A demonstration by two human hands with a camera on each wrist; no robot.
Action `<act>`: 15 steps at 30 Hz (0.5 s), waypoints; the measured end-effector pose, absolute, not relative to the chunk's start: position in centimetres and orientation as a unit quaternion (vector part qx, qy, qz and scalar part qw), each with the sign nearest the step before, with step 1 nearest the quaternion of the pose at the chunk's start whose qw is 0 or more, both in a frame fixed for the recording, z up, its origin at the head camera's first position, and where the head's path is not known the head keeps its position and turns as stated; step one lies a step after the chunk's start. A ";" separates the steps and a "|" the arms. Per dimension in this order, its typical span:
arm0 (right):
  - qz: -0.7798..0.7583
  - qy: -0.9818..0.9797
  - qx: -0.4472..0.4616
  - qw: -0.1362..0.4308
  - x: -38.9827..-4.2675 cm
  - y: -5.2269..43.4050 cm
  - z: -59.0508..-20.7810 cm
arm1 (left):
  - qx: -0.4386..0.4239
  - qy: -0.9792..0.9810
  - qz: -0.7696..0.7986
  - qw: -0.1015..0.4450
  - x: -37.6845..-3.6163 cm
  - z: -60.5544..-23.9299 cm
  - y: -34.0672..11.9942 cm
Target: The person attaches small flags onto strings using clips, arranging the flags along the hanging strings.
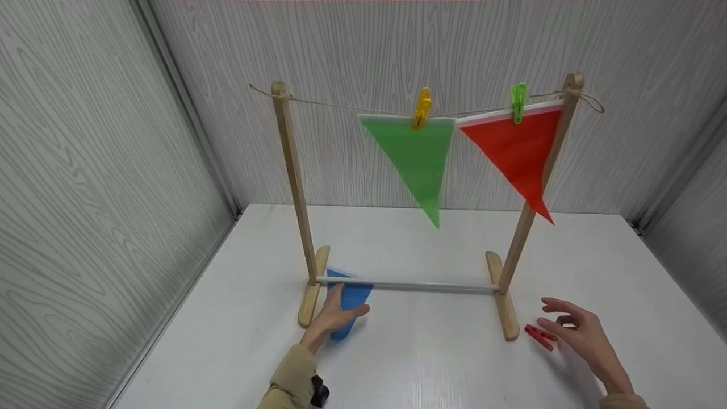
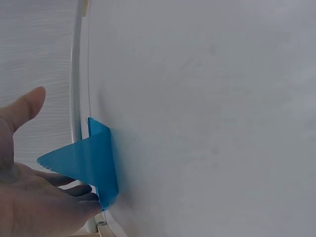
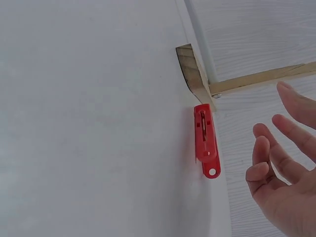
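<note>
Left wrist view alone shows us blue flag (image 2: 91,158) edge lifted off table, left hand (image 2: 29,197) fingers flat on it, tip toward us, right hand (image 1: 579,332) spread beside red clothespin (image 1: 539,336).

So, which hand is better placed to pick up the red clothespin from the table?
The right hand, probably. It hovers open just beside the red clothespin, near the rack foot. The left hand rests on the blue flag, far across.
</note>
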State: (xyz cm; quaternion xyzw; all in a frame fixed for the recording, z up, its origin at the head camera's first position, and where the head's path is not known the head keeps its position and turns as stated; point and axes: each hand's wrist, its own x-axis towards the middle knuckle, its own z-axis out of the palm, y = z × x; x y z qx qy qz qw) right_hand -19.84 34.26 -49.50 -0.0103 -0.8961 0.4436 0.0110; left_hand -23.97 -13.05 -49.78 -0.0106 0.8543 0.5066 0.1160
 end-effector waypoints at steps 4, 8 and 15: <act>0.441 -0.897 -0.025 0.003 -19.7 34.6 -49.7 | -0.008 0.860 0.495 0.124 -23.9 -49.8 -12.9; 0.435 -0.899 -0.040 -0.021 -19.7 34.9 -49.8 | -0.009 0.862 0.491 0.127 -23.9 -49.8 -12.7; 0.438 -0.892 -0.064 -0.090 -20.3 35.5 -50.0 | -0.005 0.866 0.484 0.128 -24.0 -50.0 -12.7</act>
